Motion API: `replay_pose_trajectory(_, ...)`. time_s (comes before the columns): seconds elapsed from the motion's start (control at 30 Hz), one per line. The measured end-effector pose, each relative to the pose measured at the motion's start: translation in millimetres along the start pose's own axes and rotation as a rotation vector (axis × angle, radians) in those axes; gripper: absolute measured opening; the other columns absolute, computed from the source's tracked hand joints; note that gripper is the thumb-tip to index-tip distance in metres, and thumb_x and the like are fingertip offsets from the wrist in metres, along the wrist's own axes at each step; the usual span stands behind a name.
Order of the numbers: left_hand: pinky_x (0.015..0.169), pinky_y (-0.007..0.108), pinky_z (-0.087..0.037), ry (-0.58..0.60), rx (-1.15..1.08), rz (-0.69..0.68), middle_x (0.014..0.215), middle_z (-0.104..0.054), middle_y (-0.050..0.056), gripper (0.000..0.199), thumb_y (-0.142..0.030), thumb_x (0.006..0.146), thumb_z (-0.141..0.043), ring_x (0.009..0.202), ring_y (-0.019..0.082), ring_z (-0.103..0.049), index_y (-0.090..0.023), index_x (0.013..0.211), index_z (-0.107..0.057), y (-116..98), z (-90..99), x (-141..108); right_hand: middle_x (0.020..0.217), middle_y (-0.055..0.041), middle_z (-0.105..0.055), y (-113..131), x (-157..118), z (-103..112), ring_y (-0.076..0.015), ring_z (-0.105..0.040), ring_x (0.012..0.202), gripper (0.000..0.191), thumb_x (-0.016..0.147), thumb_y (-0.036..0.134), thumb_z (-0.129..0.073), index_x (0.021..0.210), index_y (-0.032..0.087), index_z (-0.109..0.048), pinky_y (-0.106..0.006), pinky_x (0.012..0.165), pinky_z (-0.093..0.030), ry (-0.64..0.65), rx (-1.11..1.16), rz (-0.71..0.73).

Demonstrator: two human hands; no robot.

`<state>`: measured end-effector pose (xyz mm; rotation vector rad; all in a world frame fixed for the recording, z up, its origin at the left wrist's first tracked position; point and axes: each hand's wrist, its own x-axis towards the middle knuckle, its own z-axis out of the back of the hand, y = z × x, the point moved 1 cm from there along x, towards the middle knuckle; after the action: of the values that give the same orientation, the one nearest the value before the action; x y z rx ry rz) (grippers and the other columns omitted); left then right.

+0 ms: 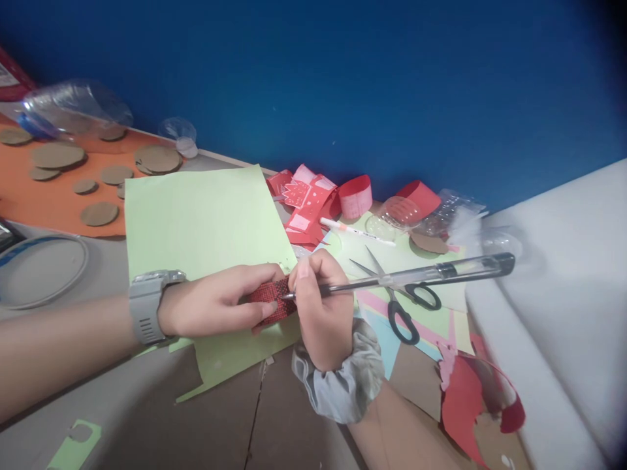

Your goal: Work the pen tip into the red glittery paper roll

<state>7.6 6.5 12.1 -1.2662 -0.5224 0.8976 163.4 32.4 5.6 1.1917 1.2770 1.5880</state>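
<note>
My left hand (220,300), below a grey watch, grips a small red piece (274,295) covered in a dark grid pattern; what it is made of I cannot tell. In my right hand (321,303) is a clear-barrelled ballpoint pen (406,277), its tip touching the red piece and its long end pointing right. A grey scrunchie circles the right wrist. Beneath both hands lies light green paper (196,222) with a cut lower edge. Scissors (396,300) with black handles rest partly behind the pen.
Cardboard discs (59,155) lie on orange paper (29,209) at the left, near a plastic bottle (78,108) and a tape roll (44,271). Red paper cutouts (311,202), a white marker (357,231) and red scraps (463,398) lie right. A blue wall (313,85) stands behind.
</note>
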Motion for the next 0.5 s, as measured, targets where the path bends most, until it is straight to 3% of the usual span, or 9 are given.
replay_pose_trajectory(0.5, 0.064, 0.024, -0.042, 0.013, -0.005, -0.001, 0.077, -0.056, -0.001, 0.01, -0.025, 0.092, -0.045, 0.067, 0.014, -0.05, -0.016, 0.088, -0.048, 0.4, 0.1, 0.1, 0.057, 0.007, -0.03, -1.6, -1.3, -0.2, -0.0083, -0.032, 0.052, 0.028, 0.087, 0.016, -0.046, 0.063, 0.022, -0.034, -0.023, 0.049, -0.029, -0.008, 0.009, -0.004)
